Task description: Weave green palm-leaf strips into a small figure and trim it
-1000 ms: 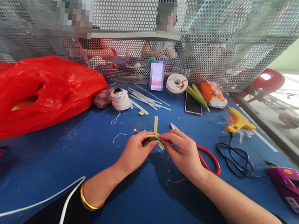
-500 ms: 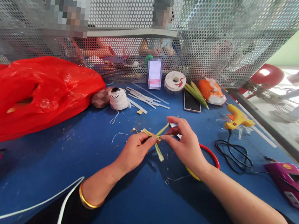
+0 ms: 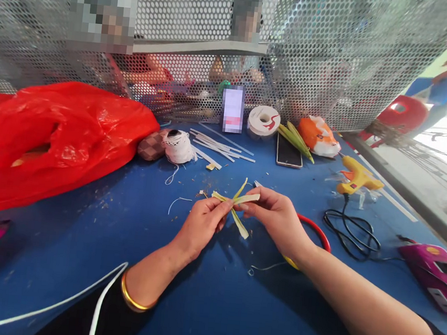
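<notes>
Lowered since half a second ago, on my remote head view: the right hand (image 3: 276, 213) has brought its raised forefinger down by the crossed leaf strips (image 3: 247, 198), though I cannot tell whether those fingers pinch. The left hand (image 3: 201, 227) pinches the strips' centre above the desk (image 3: 193, 312). Right of the strips, a red-handled tool (image 3: 320, 233), partly covered, crowds me; farther right lies a yellow glue gun (image 3: 359, 176).

No wording can be read; print on the white spool (image 3: 262, 129) is tiny, the lit screen (image 3: 233, 108) blurred.
</notes>
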### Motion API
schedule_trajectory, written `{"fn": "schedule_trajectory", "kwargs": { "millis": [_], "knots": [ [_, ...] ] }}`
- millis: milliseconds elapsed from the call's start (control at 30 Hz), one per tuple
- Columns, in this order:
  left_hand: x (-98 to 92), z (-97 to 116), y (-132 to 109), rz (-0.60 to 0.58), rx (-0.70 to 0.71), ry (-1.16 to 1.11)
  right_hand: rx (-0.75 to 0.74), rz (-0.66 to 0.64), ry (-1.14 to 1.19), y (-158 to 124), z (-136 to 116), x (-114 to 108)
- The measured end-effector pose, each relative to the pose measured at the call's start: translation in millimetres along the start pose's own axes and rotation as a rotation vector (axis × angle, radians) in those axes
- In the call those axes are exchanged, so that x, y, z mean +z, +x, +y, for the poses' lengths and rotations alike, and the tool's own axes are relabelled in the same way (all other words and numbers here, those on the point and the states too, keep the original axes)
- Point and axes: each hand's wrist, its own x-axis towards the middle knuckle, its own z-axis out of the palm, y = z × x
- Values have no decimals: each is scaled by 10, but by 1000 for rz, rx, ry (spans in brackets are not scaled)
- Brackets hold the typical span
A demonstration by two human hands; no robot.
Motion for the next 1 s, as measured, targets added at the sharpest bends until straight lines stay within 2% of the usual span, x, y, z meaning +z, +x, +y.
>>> {"fn": "schedule_trajectory", "kwargs": {
  "millis": [167,333,433,633,733,833,1000],
  "knots": [
    [9,-11,-5,-61,26,69,5,83,93,3,35,31],
    [15,-10,-16,-77,66,100,45,-49,90,-14,12,36],
    [29,-18,-19,-73,71,103,25,-56,93,-21,10,34],
    [65,-66,-12,-105,-36,-140,128,35,161,4,46,11],
    [55,-69,-6,-120,-92,-227,107,58,158,14,60,5],
    [46,-46,-4,-118,-115,-237,55,79,135,17,61,3],
    [54,-50,5,-95,-141,-211,65,85,117,19,56,0]
  ]
}}
